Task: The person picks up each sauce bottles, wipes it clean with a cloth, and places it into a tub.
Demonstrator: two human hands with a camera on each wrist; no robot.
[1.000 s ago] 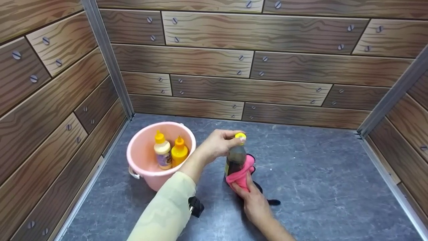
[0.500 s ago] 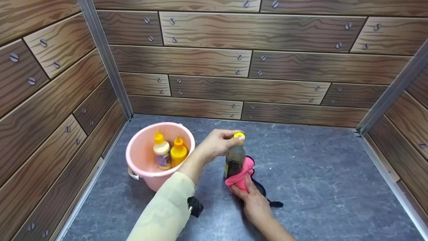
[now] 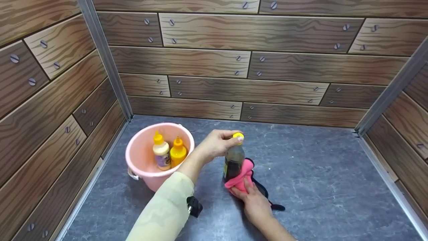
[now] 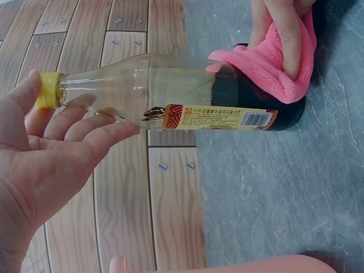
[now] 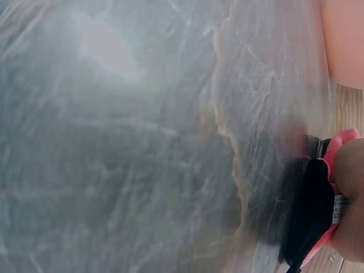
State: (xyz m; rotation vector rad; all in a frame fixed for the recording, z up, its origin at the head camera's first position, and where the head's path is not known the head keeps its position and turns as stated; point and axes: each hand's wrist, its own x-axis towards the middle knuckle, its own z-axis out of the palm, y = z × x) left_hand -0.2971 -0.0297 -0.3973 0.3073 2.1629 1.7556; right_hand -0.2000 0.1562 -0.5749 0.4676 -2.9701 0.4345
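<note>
A glass bottle point(image 4: 170, 91) with dark liquid, a printed label and a yellow cap point(image 3: 238, 136) stands upright on the grey floor. My left hand point(image 3: 219, 142) pinches the cap between thumb and fingers; in the left wrist view its other fingers lie along the bottle's neck. My right hand point(image 3: 256, 204) holds a pink cloth point(image 3: 241, 180) with black edging against the lower side of the bottle. The cloth's black-edged tail trails on the floor to the right. In the right wrist view only part of that hand point(image 5: 350, 199) shows, with the cloth's dark underside beside it.
Left of the bottle stands a pink bucket point(image 3: 133, 164) with a white handle. Inside are a cream squeeze bottle point(image 3: 162, 155) and a yellow squeeze bottle point(image 3: 178, 153). Wood-patterned walls point(image 3: 207, 62) enclose the grey marbled surface point(image 3: 327, 180).
The right hand and cloth have shifted slightly down the bottle, and the cloth's tail has slid a little right and nearer. The left hand keeps its pinch on the cap.
</note>
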